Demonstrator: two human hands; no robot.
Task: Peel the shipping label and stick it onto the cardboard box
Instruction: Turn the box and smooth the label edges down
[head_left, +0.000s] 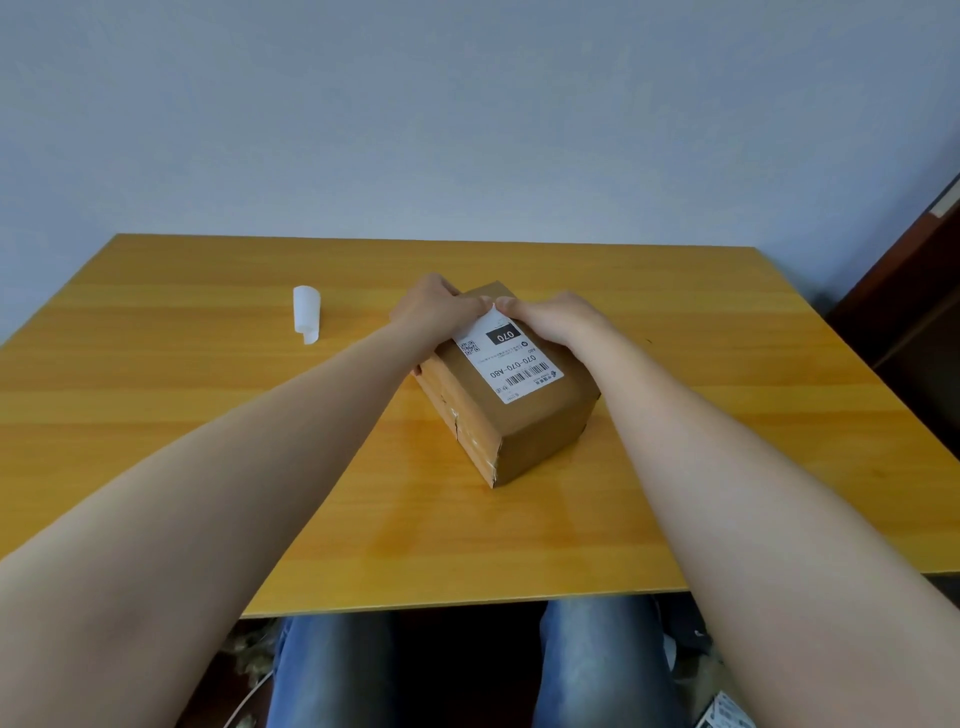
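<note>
Brown cardboard box (511, 415) resting mid-surface (208, 395), set diagonally, white shipping label (511, 364) with barcode and "070-070-A80" print lying on its top face, left hand (441, 309) and right hand (553, 317) fingers curled, pressing the label's far edge, both forearms extended

Plain room: wooden table (208, 415) against bare wall (467, 104).

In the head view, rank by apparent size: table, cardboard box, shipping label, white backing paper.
Largest to smallest as they appear:
1. table
2. cardboard box
3. shipping label
4. white backing paper, curled and farther off, so its true size is unsure
</note>
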